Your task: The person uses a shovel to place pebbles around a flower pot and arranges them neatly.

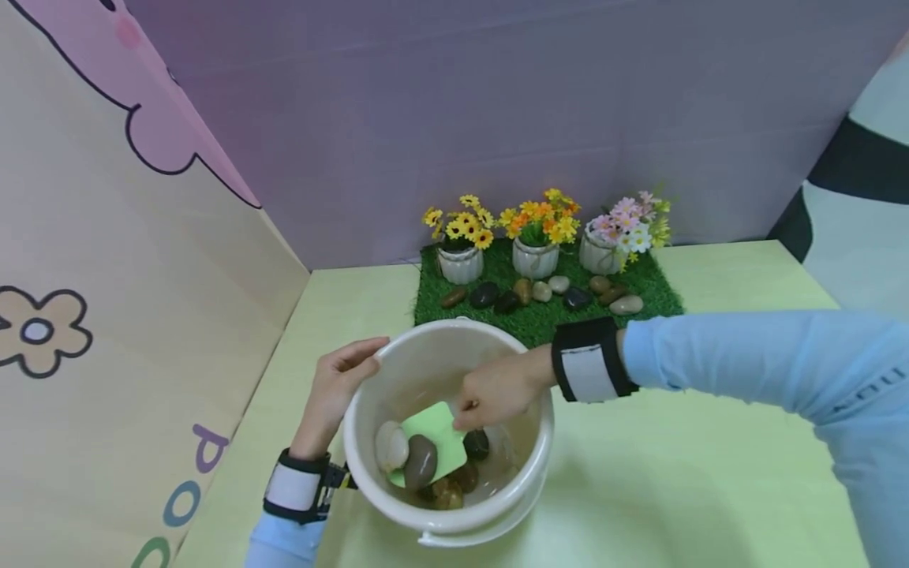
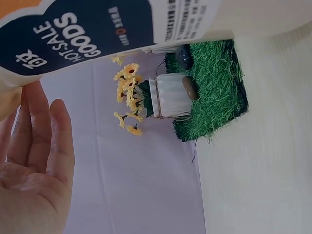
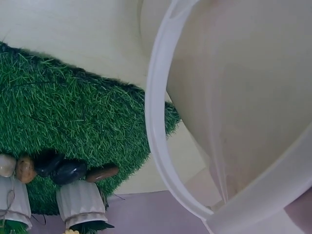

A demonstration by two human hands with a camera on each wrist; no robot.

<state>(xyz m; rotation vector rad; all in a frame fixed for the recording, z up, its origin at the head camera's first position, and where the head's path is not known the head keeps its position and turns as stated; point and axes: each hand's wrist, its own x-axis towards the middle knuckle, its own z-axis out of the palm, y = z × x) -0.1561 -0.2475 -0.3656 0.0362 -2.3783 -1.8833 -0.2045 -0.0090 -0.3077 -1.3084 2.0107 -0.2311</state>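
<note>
White plastic bucket [image 1: 454, 517]: round, standing on the pale green counter [image 1: 639, 489].
Light green round-cornered sheet [image 1: 443, 426]: tilted inside the bucket, material unclear.
Smooth white stone [image 1: 391, 446] and smooth grey-brown stone [image 1: 420, 463]: inside the bucket, on or against the sheet; a glossy black stone [image 1: 476, 444] lies beside it.
Left hand [image 1: 335, 390]: fingers nearly straight, touching the bucket's left side near the rim.
Right hand [image 1: 500, 390]: inside the bucket, fingers curled, apparently gripping the sheet's right edge.
Step in hand: seems to be working the sheet among the stones.
Next move: probably calls for a steady bucket and a controlled sheet, lest stones slide off.
Dark blue printed label [image 2: 117, 34]: on the bucket's outer wall, reads "HOT-SALE GOODS"; the finer print is illegible.
Light blue sleeve [image 1: 724, 355]: right of the bucket, its lettering unclear.
</note>
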